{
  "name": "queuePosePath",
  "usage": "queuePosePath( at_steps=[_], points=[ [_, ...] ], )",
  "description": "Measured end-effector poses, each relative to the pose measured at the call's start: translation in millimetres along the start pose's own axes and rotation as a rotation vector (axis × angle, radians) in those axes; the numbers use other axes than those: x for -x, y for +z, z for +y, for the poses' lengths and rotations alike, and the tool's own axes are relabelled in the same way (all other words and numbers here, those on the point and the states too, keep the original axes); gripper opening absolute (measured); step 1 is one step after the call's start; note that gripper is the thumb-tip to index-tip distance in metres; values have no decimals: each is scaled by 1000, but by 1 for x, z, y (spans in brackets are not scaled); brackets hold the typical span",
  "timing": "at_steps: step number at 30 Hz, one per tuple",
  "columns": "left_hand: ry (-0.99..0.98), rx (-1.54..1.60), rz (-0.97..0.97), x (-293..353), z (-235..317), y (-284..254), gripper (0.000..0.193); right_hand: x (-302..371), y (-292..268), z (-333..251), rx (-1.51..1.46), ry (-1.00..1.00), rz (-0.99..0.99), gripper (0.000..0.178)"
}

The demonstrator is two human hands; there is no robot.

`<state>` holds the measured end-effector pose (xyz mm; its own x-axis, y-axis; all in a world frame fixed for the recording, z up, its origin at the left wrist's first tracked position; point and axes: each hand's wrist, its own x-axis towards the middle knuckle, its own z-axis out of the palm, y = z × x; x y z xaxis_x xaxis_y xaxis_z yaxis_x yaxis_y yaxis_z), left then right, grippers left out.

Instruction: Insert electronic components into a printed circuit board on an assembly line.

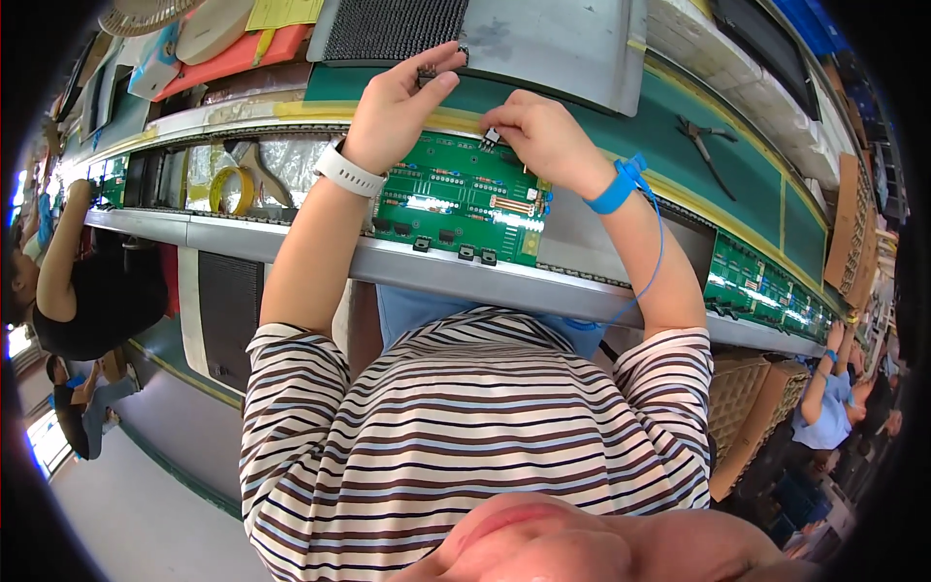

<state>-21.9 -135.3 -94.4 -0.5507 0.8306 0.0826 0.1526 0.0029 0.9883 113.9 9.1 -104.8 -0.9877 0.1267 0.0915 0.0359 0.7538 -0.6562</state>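
My right hand point(549, 139) pinches a small black transistor-like component point(490, 139) with pale metal legs, just above the far edge of a green circuit board point(446, 204). Over the far left part of that board, my left hand point(396, 105) is raised with its fingers loosely curled. Small dark bits show between those fingers, too little to name. Resistors, sockets and several black parts stand on the board, with a few black parts along its near edge. A white watch band point(347, 171) circles my left wrist; a blue wrist strap point(619, 187) with a cord is on my right.
The board lies in a metal-edged conveyor rail point(436, 276). Another green board point(766, 281) sits further right. Beyond the rail are a grey tray point(543, 48) with rows of black parts point(393, 29), and pliers point(706, 150). Yellow tape point(231, 190) and a brush point(264, 175) lie left. Other people work at both sides.
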Motion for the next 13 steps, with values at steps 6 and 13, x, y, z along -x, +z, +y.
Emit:
queuePosePath(
  at_steps=[6, 13],
  points=[
    [18, -4, 1, 2, -6, 0, 41, 7, 9, -6, 194, -105, 79, 20],
    [20, 31, -4, 0, -9, 0, 42, 8, 12, -9, 344, -190, 104, 23]
  ],
)
